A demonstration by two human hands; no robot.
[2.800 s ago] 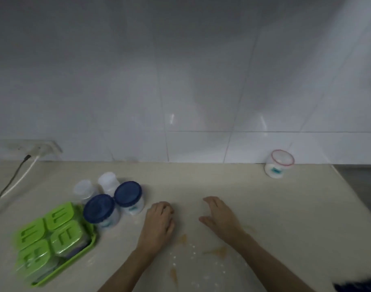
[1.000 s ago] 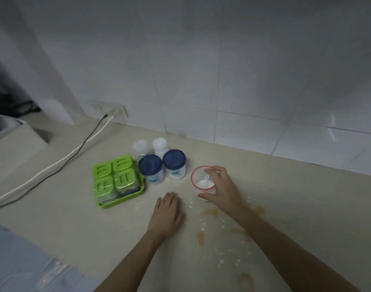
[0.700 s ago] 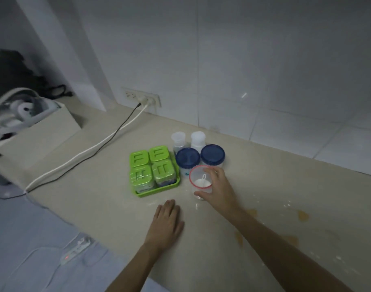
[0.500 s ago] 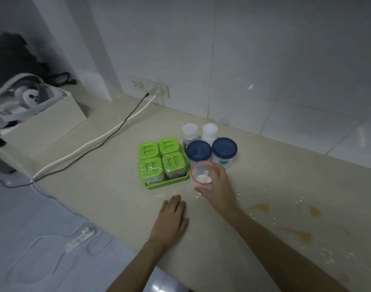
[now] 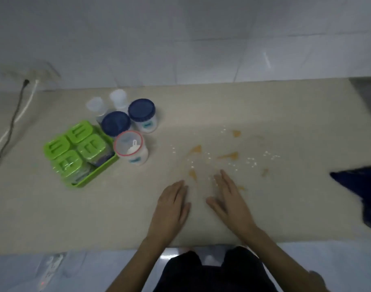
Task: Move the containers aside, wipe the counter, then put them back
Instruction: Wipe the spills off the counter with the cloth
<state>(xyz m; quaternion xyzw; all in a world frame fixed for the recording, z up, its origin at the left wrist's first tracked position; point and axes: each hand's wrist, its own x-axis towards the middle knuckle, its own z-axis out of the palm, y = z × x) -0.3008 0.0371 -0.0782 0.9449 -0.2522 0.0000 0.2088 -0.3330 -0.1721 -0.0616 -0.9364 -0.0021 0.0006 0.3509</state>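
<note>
While both hands (image 5: pixel 201 204) flat, containers (image 5: pixel 125 131) well left.

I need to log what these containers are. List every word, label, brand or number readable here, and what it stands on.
No text can be read in this view.
Red-rimmed jar: small teal label on its side, too blurred to read.
Right blue-lidded jar: similar teal label, too blurred to read.
Green-lidded boxes: raised moulded shapes on the lids, not legible as letters.
The two small clear jars show no label.
</note>
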